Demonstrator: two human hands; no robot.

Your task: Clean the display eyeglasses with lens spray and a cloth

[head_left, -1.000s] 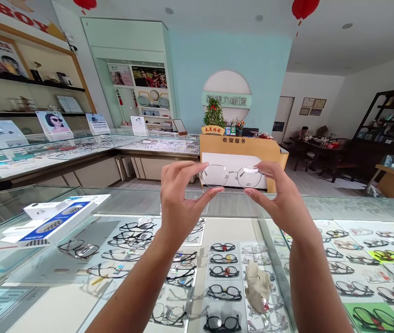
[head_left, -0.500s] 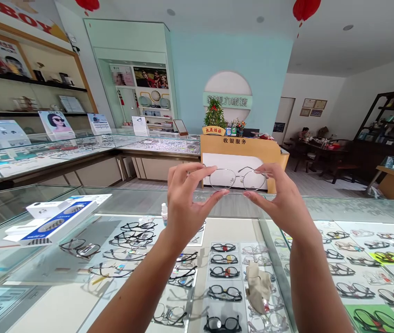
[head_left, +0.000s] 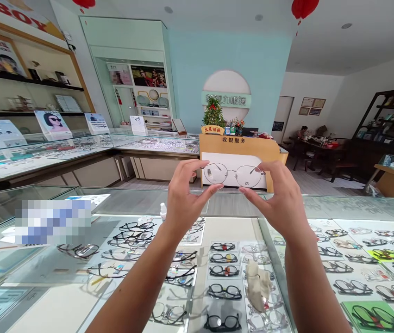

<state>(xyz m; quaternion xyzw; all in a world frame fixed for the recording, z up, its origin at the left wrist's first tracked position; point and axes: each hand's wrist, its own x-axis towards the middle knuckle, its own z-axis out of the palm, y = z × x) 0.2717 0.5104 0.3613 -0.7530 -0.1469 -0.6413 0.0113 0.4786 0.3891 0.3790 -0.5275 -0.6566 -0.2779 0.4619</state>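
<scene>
While your forearms stretch out over the glass counter (head_left: 120, 203) with its rows of frames, your left hand (head_left: 183, 199) pinches the left lens rim of the glasses (head_left: 233, 175) between thumb and fingers, and your right hand (head_left: 280, 199) pinches the right rim the same way. You hold them level at chest height, in front of the wooden desk (head_left: 241, 145) beyond.

Rows of frames (head_left: 222, 270) are lying inside the glass counter (head_left: 141, 203); a cloth (head_left: 257, 284) is resting there, a wooden desk (head_left: 241, 145) standing behind.
</scene>
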